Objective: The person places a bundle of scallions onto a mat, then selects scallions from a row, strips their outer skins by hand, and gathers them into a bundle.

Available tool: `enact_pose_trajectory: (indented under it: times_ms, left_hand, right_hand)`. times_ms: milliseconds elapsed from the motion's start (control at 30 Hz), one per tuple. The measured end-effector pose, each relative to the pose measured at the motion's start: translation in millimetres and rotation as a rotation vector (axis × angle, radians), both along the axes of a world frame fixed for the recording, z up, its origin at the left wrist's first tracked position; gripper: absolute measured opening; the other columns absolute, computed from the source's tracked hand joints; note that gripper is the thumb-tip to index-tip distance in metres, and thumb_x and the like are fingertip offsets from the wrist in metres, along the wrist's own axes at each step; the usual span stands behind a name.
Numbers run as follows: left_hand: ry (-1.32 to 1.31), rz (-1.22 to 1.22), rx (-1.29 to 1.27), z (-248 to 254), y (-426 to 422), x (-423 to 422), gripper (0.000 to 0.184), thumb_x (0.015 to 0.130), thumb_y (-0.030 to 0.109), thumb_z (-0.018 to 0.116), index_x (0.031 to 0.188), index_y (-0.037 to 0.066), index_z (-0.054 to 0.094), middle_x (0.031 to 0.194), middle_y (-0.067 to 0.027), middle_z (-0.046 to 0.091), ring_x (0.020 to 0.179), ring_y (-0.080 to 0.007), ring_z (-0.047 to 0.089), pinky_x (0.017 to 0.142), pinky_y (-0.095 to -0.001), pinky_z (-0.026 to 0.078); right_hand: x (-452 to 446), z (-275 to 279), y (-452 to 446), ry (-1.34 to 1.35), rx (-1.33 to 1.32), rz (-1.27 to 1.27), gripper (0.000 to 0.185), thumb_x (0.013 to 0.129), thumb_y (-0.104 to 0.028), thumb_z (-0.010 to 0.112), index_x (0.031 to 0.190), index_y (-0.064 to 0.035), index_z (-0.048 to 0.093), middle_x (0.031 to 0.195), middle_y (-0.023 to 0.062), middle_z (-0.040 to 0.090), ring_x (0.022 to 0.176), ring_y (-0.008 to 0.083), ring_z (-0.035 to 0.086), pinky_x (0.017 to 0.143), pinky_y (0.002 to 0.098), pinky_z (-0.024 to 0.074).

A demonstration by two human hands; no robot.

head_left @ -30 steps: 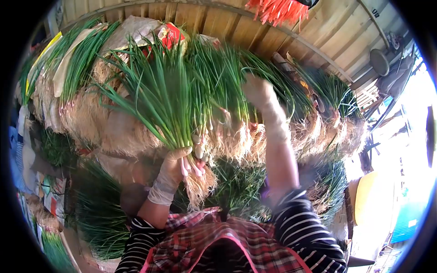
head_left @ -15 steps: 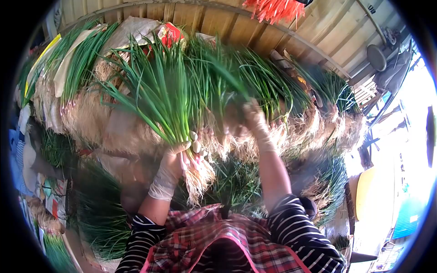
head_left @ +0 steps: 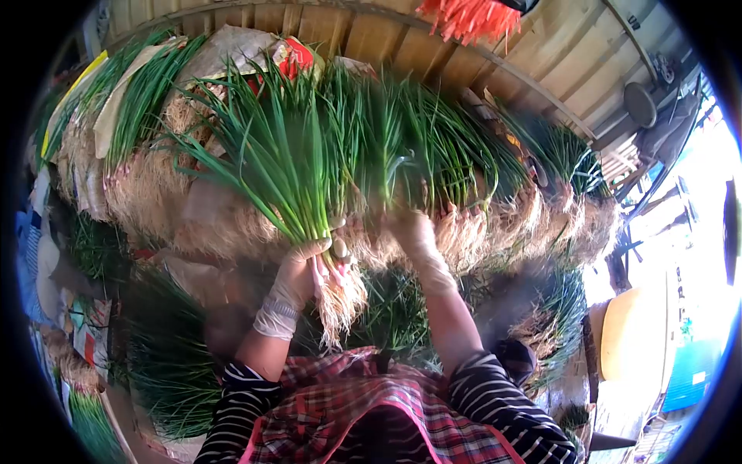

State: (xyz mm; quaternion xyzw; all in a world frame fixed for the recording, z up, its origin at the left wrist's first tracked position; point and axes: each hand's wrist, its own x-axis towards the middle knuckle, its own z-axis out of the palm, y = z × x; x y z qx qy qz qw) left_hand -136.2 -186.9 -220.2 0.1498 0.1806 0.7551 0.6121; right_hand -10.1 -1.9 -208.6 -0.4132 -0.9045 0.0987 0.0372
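My gloved left hand (head_left: 295,272) is wrapped around a bunch of green onions (head_left: 300,182), just above the white roots. The leaves fan upward and away from me, and the pale roots hang below my fingers. My gloved right hand (head_left: 411,230) is at the root end of the row of green onions (head_left: 456,155) that lies across the front. Motion blurs its fingers, so their grip does not show. Some stalks stand right behind that hand.
More green onions (head_left: 154,108) lie with wrappings at the back left. Darker green bundles (head_left: 174,371) sit low on the left. Red plastic strips (head_left: 475,19) hang at the top, before a ribbed wall (head_left: 371,46). A yellow object (head_left: 618,332) stands at the right.
My right hand has moved down and left, to the roots of the row. A blurred green stalk at that hand is no longer distinct. My left hand still holds its bunch.
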Motion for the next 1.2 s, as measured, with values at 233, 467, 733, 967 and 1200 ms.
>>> enact_pose_trajectory:
  times_ms: [233, 467, 733, 967, 1200]
  left_hand:
    - [0.033, -0.120, -0.139, -14, 9, 10, 0.040, 0.072, 0.011, 0.066, 0.107, 0.002, 0.048, 0.094, -0.0123, 0.058, 0.073, -0.0283, 0.061, 0.073, -0.0419, 0.052]
    - [-0.117, -0.070, -0.001, -15, 7, 19, 0.019, 0.074, 0.006, 0.057, 0.092, 0.008, 0.053, 0.088, -0.0075, 0.056, 0.082, -0.0256, 0.057, 0.076, -0.0444, 0.046]
    - [-0.298, -0.159, 0.231, 0, -5, 11, 0.018, 0.073, 0.005, 0.054, 0.090, 0.006, 0.047, 0.087, -0.0118, 0.051, 0.083, -0.0347, 0.058, 0.077, -0.0568, 0.046]
    - [-0.240, -0.125, 0.009, 0, -21, -4, 0.018, 0.073, 0.003, 0.054, 0.090, 0.005, 0.050, 0.086, -0.0133, 0.055, 0.080, -0.0341, 0.059, 0.070, -0.0450, 0.051]
    - [-0.267, -0.150, 0.079, 4, -16, 1, 0.018, 0.072, 0.008, 0.056, 0.088, 0.008, 0.050, 0.081, -0.0080, 0.051, 0.078, -0.0257, 0.054, 0.074, -0.0420, 0.047]
  right_hand:
    - [48, -65, -1, 0.365, -0.083, 0.454, 0.018, 0.085, -0.008, 0.050, 0.100, 0.0001, 0.056, 0.080, 0.0072, 0.062, 0.051, 0.0124, 0.049, 0.053, 0.0260, 0.0495]
    - [13, 30, -37, 0.839, -0.890, 0.094, 0.058, 0.082, -0.021, 0.060, 0.130, 0.0006, 0.036, 0.120, 0.0125, 0.051, 0.068, 0.0144, 0.054, 0.065, 0.0242, 0.0482]
    - [-28, -7, -45, 1.136, -1.480, 0.457, 0.080, 0.081, -0.015, 0.062, 0.141, -0.0101, 0.008, 0.119, 0.0123, 0.051, 0.094, 0.0174, 0.053, 0.080, 0.0286, 0.0452]
    - [16, 19, -30, 0.031, -0.781, 0.498, 0.024, 0.083, -0.018, 0.059, 0.102, -0.0040, 0.060, 0.116, 0.0154, 0.053, 0.099, 0.0193, 0.057, 0.088, 0.0294, 0.0459]
    - [44, 32, -47, 0.474, -0.780, 0.327, 0.048, 0.080, -0.007, 0.060, 0.125, -0.0080, 0.045, 0.122, 0.0103, 0.050, 0.096, 0.0176, 0.058, 0.077, 0.0273, 0.0511]
